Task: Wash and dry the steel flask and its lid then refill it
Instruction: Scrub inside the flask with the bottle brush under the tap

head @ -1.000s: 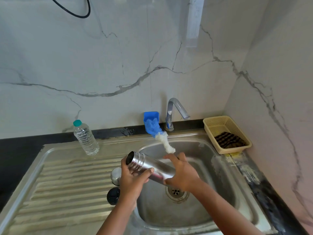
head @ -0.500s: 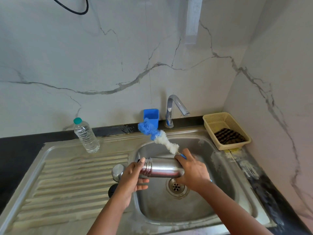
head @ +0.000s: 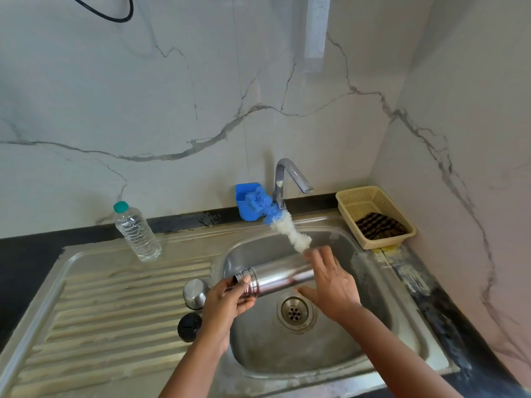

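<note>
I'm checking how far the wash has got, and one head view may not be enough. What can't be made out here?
- Inside of the steel flask: head view, its mouth faces left and the left hand covers it.
- Brush handle: hidden behind the right hand, so the grip cannot be told.
- Water in the sink: no stream shows at the tap; wetness is unclear.
- Striped cloth in the basket: too small to identify.
</note>
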The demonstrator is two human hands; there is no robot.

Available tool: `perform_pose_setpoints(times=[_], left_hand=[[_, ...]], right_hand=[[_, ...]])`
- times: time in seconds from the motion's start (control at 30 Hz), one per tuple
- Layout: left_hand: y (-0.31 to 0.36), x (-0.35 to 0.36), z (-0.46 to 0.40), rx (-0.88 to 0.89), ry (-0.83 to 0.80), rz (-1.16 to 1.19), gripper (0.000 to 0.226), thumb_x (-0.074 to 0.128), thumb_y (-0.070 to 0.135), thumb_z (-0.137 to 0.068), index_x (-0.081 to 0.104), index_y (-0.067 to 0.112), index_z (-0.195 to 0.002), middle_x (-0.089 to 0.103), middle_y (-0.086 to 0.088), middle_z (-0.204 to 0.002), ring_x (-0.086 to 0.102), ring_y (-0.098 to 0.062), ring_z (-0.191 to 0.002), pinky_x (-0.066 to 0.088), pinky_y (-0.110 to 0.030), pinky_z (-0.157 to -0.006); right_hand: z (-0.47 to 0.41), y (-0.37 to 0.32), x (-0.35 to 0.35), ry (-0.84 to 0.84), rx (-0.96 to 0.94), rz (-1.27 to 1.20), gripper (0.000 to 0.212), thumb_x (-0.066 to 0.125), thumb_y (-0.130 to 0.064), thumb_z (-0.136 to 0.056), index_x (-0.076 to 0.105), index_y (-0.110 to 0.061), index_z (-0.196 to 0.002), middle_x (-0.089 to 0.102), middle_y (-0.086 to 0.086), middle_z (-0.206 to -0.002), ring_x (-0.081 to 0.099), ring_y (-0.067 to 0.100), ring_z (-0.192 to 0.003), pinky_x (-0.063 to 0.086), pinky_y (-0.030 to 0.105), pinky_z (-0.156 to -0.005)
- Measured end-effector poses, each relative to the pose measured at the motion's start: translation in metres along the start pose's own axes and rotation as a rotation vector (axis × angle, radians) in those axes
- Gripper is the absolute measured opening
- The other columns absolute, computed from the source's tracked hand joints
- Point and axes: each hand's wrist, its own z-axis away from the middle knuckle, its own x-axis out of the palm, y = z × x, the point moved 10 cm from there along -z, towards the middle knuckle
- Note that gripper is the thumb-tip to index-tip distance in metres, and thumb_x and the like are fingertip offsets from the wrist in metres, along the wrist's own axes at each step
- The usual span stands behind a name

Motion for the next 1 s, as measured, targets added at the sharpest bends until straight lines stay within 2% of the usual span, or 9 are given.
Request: perform_pose_setpoints(times=[0.07, 0.17, 0.23, 0.3, 0.47, 0.7, 0.8, 0.9, 1.0], left_hand=[[0.002, -0.006, -0.004, 0.026, 0.052, 0.04, 0.029, 0.075, 0.019, -0.085, 0.068, 0.001, -0.106, 0.074, -0.019, -0.099, 0.074, -0.028, -0.09, 0.062, -0.03, -0.073], [0.009, -0.016, -0.012, 0.027, 0.112, 0.137, 0.028, 0.072, 0.017, -0.088, 0.064, -0.003, -0.107, 0.072, -0.018, -0.099, 0.073, -0.026, -0.088, 0.062, -0.028, -0.071], [0.013, -0.022, -0.016, 0.017, 0.139, 0.216, 0.026, 0.07, 0.016, -0.089, 0.062, -0.002, -0.106, 0.069, -0.017, -0.096, 0.07, -0.026, -0.085, 0.062, -0.027, -0.068], [0.017, -0.024, -0.02, 0.009, 0.14, 0.265, 0.023, 0.068, 0.016, -0.091, 0.063, 0.0, -0.106, 0.068, -0.017, -0.096, 0.069, -0.026, -0.086, 0.062, -0.025, -0.065], [0.015, -0.02, -0.022, -0.017, 0.107, 0.307, 0.025, 0.061, 0.013, -0.096, 0.063, -0.003, -0.115, 0.07, -0.021, -0.104, 0.07, -0.028, -0.092, 0.062, -0.025, -0.065], [0.01, -0.018, -0.017, -0.042, 0.12, 0.367, 0.021, 0.065, 0.018, -0.093, 0.064, 0.001, -0.105, 0.068, -0.02, -0.098, 0.069, -0.027, -0.086, 0.061, -0.025, -0.063], [0.007, -0.014, -0.014, -0.084, 0.122, 0.447, 0.016, 0.064, 0.016, -0.094, 0.064, 0.002, -0.101, 0.067, -0.021, -0.098, 0.068, -0.027, -0.087, 0.062, -0.026, -0.062], [0.01, -0.009, -0.012, -0.089, 0.121, 0.506, 0.015, 0.062, 0.014, -0.095, 0.063, 0.0, -0.099, 0.067, -0.022, -0.098, 0.068, -0.028, -0.089, 0.062, -0.03, -0.07], [0.015, -0.007, -0.011, -0.079, 0.103, 0.527, 0.013, 0.061, 0.014, -0.096, 0.063, 0.001, -0.096, 0.068, -0.02, -0.095, 0.072, -0.025, -0.081, 0.062, -0.03, -0.073]], right_hand=[[0.013, 0.009, -0.011, 0.104, 0.075, -0.159, 0.039, 0.05, -0.054, -0.095, 0.037, -0.027, -0.121, 0.044, -0.01, -0.12, 0.056, 0.012, -0.102, 0.046, 0.029, -0.069], [0.038, 0.03, -0.019, 0.283, 0.16, -0.275, 0.019, 0.043, -0.036, -0.102, 0.042, -0.032, -0.121, 0.058, -0.014, -0.117, 0.063, 0.019, -0.09, 0.043, 0.032, -0.061], [0.053, 0.035, -0.021, 0.388, 0.115, -0.246, 0.024, 0.048, -0.019, -0.1, 0.048, -0.034, -0.119, 0.06, -0.013, -0.106, 0.063, 0.02, -0.083, 0.041, 0.029, -0.054], [0.067, 0.027, -0.023, 0.443, 0.022, -0.196, 0.026, 0.05, -0.015, -0.095, 0.051, -0.032, -0.114, 0.052, -0.012, -0.093, 0.057, 0.016, -0.076, 0.037, 0.024, -0.049], [0.091, 0.005, -0.004, 0.385, -0.159, -0.124, 0.036, 0.048, -0.022, -0.089, 0.058, -0.033, -0.121, 0.053, -0.013, -0.094, 0.059, 0.013, -0.068, 0.038, 0.023, -0.041], [0.078, 0.074, -0.011, 0.472, 0.209, -0.213, 0.034, 0.053, -0.01, -0.091, 0.052, -0.033, -0.117, 0.049, -0.008, -0.097, 0.061, 0.028, -0.067, 0.039, 0.029, -0.041], [0.083, 0.069, -0.014, 0.485, 0.072, -0.164, 0.045, 0.062, 0.001, -0.086, 0.056, -0.026, -0.121, 0.048, -0.008, -0.095, 0.059, 0.023, -0.068, 0.038, 0.027, -0.04], [0.095, 0.046, -0.002, 0.42, -0.185, -0.054, 0.044, 0.048, -0.009, -0.084, 0.055, -0.024, -0.125, 0.056, -0.004, -0.096, 0.061, 0.02, -0.077, 0.041, 0.024, -0.043], [0.091, 0.061, 0.003, 0.422, -0.027, -0.143, 0.04, 0.05, -0.007, -0.087, 0.055, -0.026, -0.122, 0.054, -0.006, -0.096, 0.059, 0.019, -0.076, 0.035, 0.02, -0.047]])
